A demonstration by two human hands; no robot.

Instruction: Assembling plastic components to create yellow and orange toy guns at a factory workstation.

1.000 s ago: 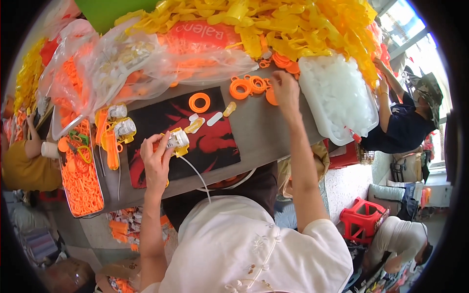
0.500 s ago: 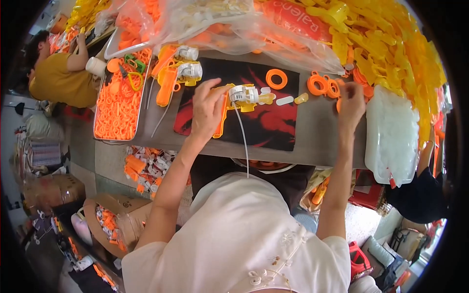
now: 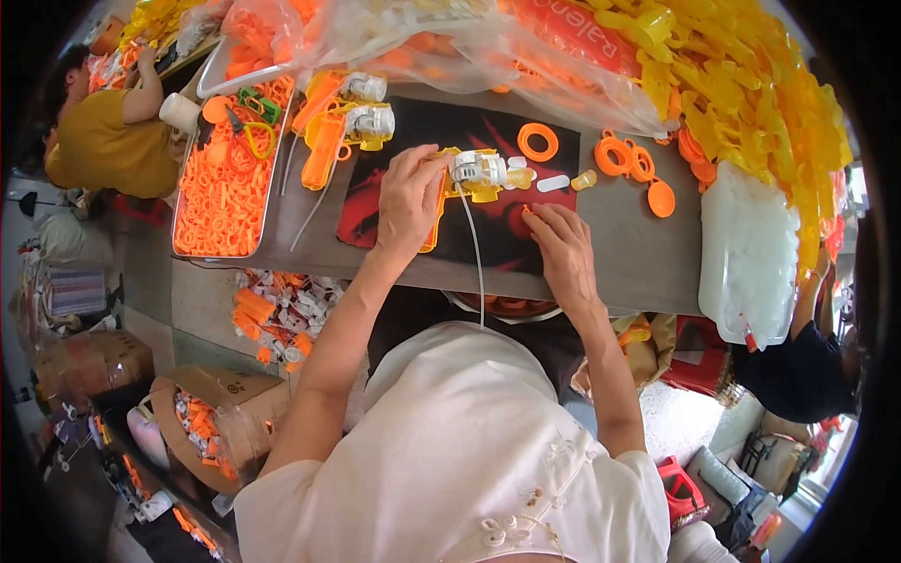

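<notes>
Head view shows the right hand (image 3: 567, 246), fingers pinching a small orange piece (image 3: 528, 210), now brought near, at four o'clock from the toy (image 3: 481, 171) that the left hand (image 3: 410, 201) grips.

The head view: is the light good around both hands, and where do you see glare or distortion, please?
Head view, middle: left hand and right hand well lit, without strong blur; head view, top: glare on the clear bag; head view, lower right: floor washed out nearly white; head view, rim: shapes bent, corners black.
</notes>
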